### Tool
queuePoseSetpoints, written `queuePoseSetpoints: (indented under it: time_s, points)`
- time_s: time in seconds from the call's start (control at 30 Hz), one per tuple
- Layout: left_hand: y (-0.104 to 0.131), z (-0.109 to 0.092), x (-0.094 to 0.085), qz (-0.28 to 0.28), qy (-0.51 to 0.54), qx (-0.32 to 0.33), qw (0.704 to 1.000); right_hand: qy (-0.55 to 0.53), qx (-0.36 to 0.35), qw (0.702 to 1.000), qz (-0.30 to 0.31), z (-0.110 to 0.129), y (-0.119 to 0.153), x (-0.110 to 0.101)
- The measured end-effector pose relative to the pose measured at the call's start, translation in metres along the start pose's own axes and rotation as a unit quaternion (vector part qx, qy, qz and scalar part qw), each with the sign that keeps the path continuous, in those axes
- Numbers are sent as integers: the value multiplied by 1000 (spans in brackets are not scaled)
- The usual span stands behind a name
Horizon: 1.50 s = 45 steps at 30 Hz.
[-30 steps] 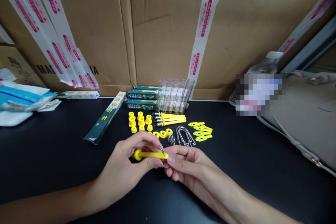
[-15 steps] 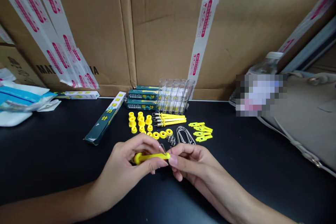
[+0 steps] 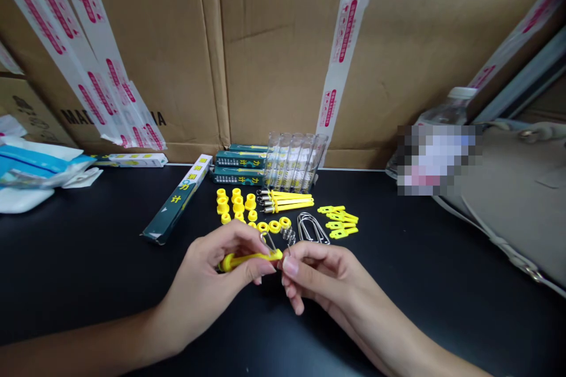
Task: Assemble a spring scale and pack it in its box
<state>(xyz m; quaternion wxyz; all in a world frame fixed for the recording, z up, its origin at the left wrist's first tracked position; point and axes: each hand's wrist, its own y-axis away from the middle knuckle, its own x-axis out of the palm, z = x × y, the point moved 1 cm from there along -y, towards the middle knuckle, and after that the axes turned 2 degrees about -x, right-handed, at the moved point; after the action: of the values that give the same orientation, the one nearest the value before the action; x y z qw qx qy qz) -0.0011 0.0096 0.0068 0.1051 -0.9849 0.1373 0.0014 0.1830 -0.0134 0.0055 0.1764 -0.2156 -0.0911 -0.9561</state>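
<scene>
My left hand [image 3: 221,277] is closed around a yellow plastic rod [image 3: 247,259] with a wider collar near the palm end. A bent metal wire hook [image 3: 269,241] stands up at the rod's free end, next to my left fingertips. Just right of that end is my right hand [image 3: 321,271], its thumb and index finger pinched together. What sits in this pinch, if anything, is hidden. Beyond the hands lie several yellow caps and rings [image 3: 239,205], small metal springs [image 3: 289,235], wire hooks [image 3: 313,228], flat yellow pieces [image 3: 341,225] and yellow rods with metal ends [image 3: 287,200].
Clear tubes [image 3: 294,159] stand before small green boxes [image 3: 239,175]. A longer green box [image 3: 179,200] lies to the left. A large cardboard box [image 3: 274,59] forms the back. At the right are a plastic bottle [image 3: 455,109] and a grey bag [image 3: 522,182]; a blue-white packet [image 3: 44,162] lies far left.
The left hand and the yellow rod have shifted slightly left. The right fingertips have drawn a little apart from the rod's end, and the wire hook leans more to the left.
</scene>
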Motion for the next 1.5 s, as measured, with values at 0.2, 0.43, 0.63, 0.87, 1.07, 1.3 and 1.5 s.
queuePoseSetpoints:
  time_s: [0.2, 0.43, 0.63, 0.87, 1.07, 1.3, 1.5]
  points:
    - [-2, 1, -2, -22, -22, 5, 1000, 27, -16, 999, -16, -1, 0, 1]
    - [-3, 0, -3, 17, 19, -42, 999, -7, 13, 1000, 2, -4, -1, 2]
    - [-3, -3, 0, 8, 5, -29, 1000, 11, 0, 1000, 18, -7, -5, 1]
    - [1, -7, 2, 18, 30, 6, 999, 24, 10, 1000, 6, -5, -4, 1]
    - [0, -5, 1, 23, 37, -3, 999, 25, 10, 1000, -4, -5, -3, 0]
    - [-2, -3, 0, 35, 24, 19, 999, 10, 3, 1000, -10, -2, 1, 2]
    - [-2, -4, 1, 9, 10, 0, 1000, 12, 0, 1000, -12, 0, 2, 1]
